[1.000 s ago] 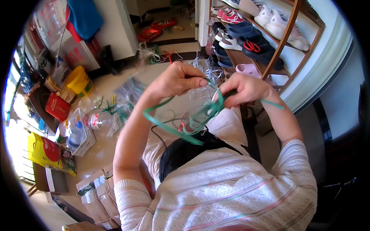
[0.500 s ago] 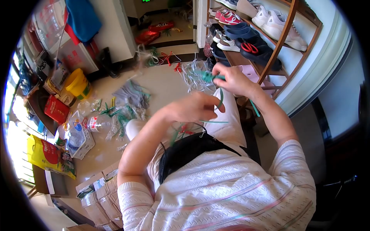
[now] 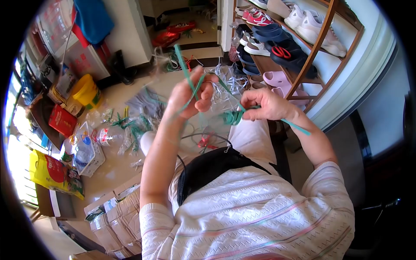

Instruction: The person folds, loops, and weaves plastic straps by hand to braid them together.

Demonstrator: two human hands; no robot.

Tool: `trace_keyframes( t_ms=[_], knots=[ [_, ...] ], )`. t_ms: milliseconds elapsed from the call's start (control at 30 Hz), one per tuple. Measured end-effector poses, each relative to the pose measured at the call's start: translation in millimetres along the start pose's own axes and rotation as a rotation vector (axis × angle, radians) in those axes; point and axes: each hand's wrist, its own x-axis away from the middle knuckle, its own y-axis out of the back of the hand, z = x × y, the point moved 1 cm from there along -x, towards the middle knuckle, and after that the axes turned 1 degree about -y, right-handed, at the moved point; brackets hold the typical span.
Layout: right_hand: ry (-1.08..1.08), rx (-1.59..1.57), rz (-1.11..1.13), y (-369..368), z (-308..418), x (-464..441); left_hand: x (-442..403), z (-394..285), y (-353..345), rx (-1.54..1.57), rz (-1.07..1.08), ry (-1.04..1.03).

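Note:
A green strap (image 3: 225,88) runs between my two hands above my lap. My left hand (image 3: 190,93) is raised, its fingers curled around the strap, with one end sticking up past the fingers and a loop hanging over the palm. My right hand (image 3: 265,105) pinches a bunched green bundle (image 3: 232,117) between thumb and fingers, and a loose tail (image 3: 296,126) trails out behind it toward the forearm. Below the hands, a black waist bag (image 3: 208,167) lies across my lap, with something red (image 3: 207,139) near its top edge.
White and red straps (image 3: 219,82) lie on the floor ahead. A wooden shoe rack (image 3: 318,41) stands at the right. On the left are a yellow bucket (image 3: 87,92), a white basket with bottles (image 3: 96,162), grey strips (image 3: 146,104) and cardboard boxes (image 3: 117,223).
My left hand dropped toward my lap, then rose with the strap across its fingers. My right hand moved slightly down, and the green loops have become a compact bundle.

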Motion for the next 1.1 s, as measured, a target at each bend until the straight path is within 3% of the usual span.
trace_keyframes(
  t_ms=[67,200,300,433,533,733,867,900,1033,1100],
  knots=[
    [-0.170,-0.185,-0.089,7.2,6.0,4.0,5.5,-4.0,14.9,0.048,-0.005,-0.076],
    [-0.155,-0.431,-0.108,26.9,-20.2,10.9,28.0,-10.3,75.9,0.403,-0.240,-0.381],
    [-0.217,-0.488,-0.171,22.9,-31.1,12.9,30.3,-10.5,91.0,0.370,-0.727,-0.620],
    [-0.333,-0.536,-0.165,12.6,-40.1,7.0,27.2,10.4,47.5,-0.407,-0.499,-0.416],
    [-0.404,-0.588,-0.094,-3.3,-40.7,2.5,15.0,14.2,7.8,-0.603,-0.158,-0.368],
    [-0.240,-0.608,-0.034,1.5,-7.3,-0.9,-4.9,43.8,-3.8,-0.738,-0.184,-0.161],
    [-0.175,-0.616,-0.044,11.5,5.1,-1.7,-16.6,67.0,-4.2,-0.789,-0.248,-0.305],
    [-0.189,-0.619,-0.031,10.1,5.6,-3.1,-20.1,61.7,-5.8,-1.103,-0.267,-0.434],
    [-0.222,-0.645,-0.007,1.9,4.1,-8.6,-15.2,37.4,-28.2,-1.494,-0.585,-0.514],
    [-0.233,-0.647,-0.001,-0.4,5.9,-10.4,-14.1,30.6,-33.8,-1.646,-0.620,-0.904]
  ],
)
